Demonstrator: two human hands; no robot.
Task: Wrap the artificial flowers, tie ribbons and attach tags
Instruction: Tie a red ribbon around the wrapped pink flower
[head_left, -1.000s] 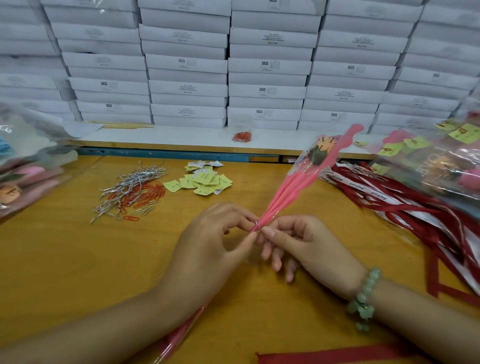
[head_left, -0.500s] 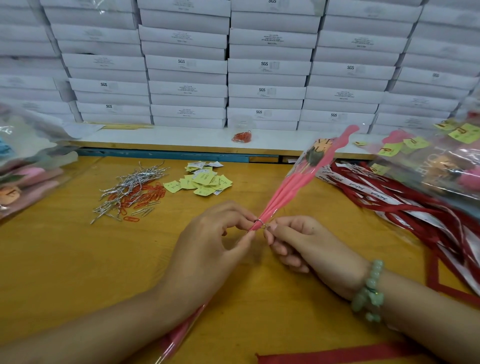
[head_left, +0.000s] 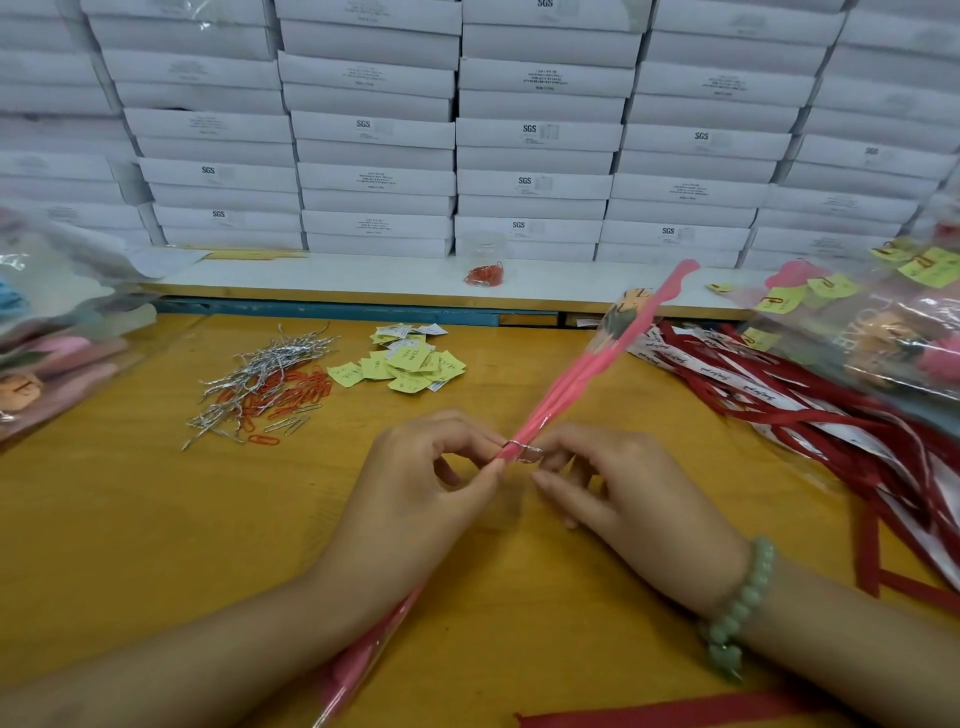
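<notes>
There are two hands, the left hand (head_left: 426, 483) and the right hand (head_left: 628, 488), near the middle of the frame. Between them is one wrapped flower (head_left: 582, 374) with one wire tie (head_left: 514, 443) around it. One green bracelet (head_left: 737, 608) is at the lower right. Left of the middle lie three heaps, each too big to count: silver ties (head_left: 270, 364), orange paper clips (head_left: 296, 389) and yellow tags (head_left: 410, 364). One more small heap of orange clips (head_left: 484, 274) sits higher up. Many red ribbons (head_left: 779, 405) lie at the right, and one single ribbon (head_left: 649, 714) at the bottom edge. There are two bags of flowers, the left bag (head_left: 52, 353) and the right bag (head_left: 893, 332). White boxes (head_left: 535, 135) fill the top in at least five stacks.
</notes>
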